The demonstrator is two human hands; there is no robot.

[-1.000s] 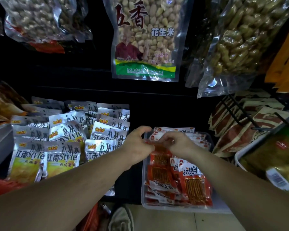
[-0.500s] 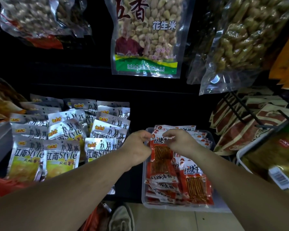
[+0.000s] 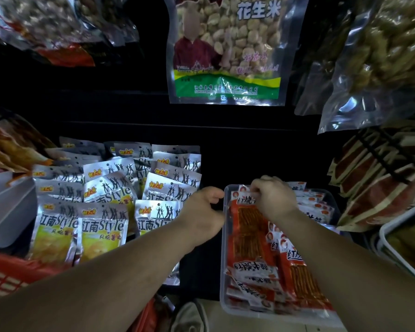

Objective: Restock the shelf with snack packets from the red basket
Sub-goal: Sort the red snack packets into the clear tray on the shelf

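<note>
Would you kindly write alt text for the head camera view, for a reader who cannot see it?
A person's right hand pinches the top of a red snack packet in a clear tray of similar packets, while the left hand curls beside the tray's left rim. Silver packets stand to the left, a red basket at lower left.

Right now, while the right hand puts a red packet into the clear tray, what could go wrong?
1. The clear tray seems to stick out past the shelf edge, with floor visible under its front; pressing down could tip it.
2. The red packet that the right hand pinches lies on a loose pile and may slide.
3. The left hand is beside the leaning silver packets; its arm could knock them over.
</note>
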